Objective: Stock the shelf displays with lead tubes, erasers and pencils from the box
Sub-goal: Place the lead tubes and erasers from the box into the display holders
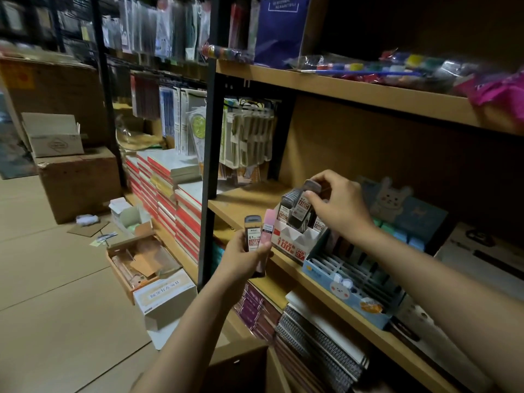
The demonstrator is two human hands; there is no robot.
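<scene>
- Head view: the right hand [338, 207] reaches over the wooden middle shelf [243, 204] and pinches the top of a dark, grey-capped lead tube with a red-and-white label [304, 205] between thumb and fingers; the tube stands tilted, its lower end in the white cardboard display box with red print [293, 242].
- More dark lead tubes of the same kind [286, 209] stand upright in that display box, packed just beside the held one.
- The left hand [243, 258] is out in front of the shelf edge, fingers curled round two tubes held upright side by side: a dark tube with a grey cap and red label [253, 234] and a pale pink tube [268, 231].
- Just right of the white display, touching it, sits a light blue cardboard display tray with a cartoon rabbit on its front [344, 287], divided into compartments holding dark, slim items too dim to identify.
- Behind that tray stands a dark blue box with a rabbit figure on top [402, 207].
- On the floor to the left lies an open brown cardboard box [136, 260] with a white carton [167, 299] beside it; its contents are unclear.
- Stacks of red-spined notebooks [170, 199] rest left of the black shelf post [208, 165].
- The upper wooden shelf [354, 89] carries bagged coloured paint pots [377, 66].
</scene>
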